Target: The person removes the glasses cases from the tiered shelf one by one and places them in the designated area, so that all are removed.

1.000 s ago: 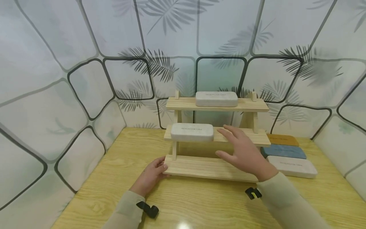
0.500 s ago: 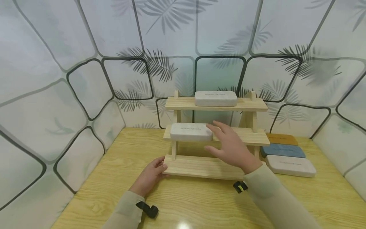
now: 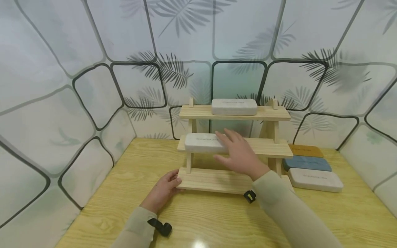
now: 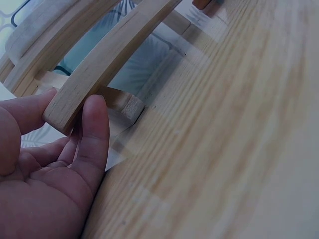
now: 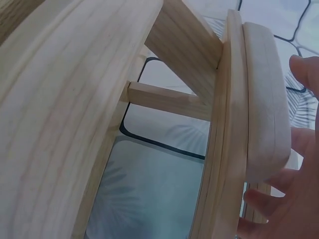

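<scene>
A three-tier wooden display stand [image 3: 206,181] stands on the table. My left hand [image 3: 162,191] pinches the left end of its bottom shelf [image 4: 94,74] between thumb and fingers. A white oblong case [image 3: 203,143] with small lettering, like a glasses case, lies on the middle shelf toward the left. My right hand [image 3: 240,155] is at this case's right end, fingers loosely extended, partly covering it. In the right wrist view, fingertips [image 5: 281,179] touch or nearly touch the end of the case [image 5: 266,99]. A similar white case [image 3: 234,107] sits on the top shelf.
To the stand's right, on the table [image 3: 102,206], lie an orange case [image 3: 307,151], a blue case [image 3: 307,163] and another white case [image 3: 316,179], in a row from back to front. A patterned fabric wall [image 3: 187,82] rises close behind the stand and along both sides.
My right hand has moved left along the middle shelf, from beside the white case to its right end. The left hand and the cases have not visibly moved.
</scene>
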Available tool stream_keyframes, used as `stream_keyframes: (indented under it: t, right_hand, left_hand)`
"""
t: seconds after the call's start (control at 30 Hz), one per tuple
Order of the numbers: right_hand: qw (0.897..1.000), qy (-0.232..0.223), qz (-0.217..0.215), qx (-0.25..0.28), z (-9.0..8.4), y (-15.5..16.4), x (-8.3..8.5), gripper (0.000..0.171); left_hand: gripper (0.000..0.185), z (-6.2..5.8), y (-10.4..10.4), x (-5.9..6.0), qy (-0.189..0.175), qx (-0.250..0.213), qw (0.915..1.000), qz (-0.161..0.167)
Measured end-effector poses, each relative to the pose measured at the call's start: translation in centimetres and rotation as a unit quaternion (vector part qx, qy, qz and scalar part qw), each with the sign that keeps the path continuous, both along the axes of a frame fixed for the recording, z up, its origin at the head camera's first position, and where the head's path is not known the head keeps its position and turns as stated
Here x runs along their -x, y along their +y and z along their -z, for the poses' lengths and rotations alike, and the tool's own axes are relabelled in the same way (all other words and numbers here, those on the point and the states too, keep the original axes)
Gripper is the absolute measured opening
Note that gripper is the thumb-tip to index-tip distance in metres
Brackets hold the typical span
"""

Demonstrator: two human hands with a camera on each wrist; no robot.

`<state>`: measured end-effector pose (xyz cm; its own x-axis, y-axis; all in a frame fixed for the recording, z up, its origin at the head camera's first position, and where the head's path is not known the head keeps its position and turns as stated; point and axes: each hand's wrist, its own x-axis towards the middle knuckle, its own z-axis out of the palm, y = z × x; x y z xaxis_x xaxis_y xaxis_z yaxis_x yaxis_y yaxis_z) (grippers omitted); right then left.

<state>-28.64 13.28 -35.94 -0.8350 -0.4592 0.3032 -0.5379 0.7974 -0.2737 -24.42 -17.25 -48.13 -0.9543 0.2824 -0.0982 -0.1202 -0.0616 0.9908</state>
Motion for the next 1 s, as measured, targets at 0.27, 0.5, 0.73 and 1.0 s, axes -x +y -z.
stream_keyframes:
  t: [0.27,0.5,0.73,1.0]
  right_hand:
    - [1.000,-0.013,0.008,-0.010,-0.1,-1.4,0.9,0.081]
    - [0.999,-0.004,0.029,-0.031,-0.6,-2.1,1.5,0.082]
    - [0.998,-0.007,0.032,-0.050,-1.6,-3.2,2.2,0.086]
    - [0.996,0.004,0.041,-0.076,-1.0,-3.7,2.4,0.090]
  left_hand:
    - [0.059,0.2,-0.1,0.0,0.001,0.002,1.0000,-0.002]
    - [0.059,0.0,-0.1,0.1,0.002,0.002,1.0000,0.002]
    - [0.061,0.0,0.0,0.2,0.005,0.007,0.9999,0.005]
    - [0.060,0.1,-0.1,0.2,0.000,0.008,1.0000,0.004]
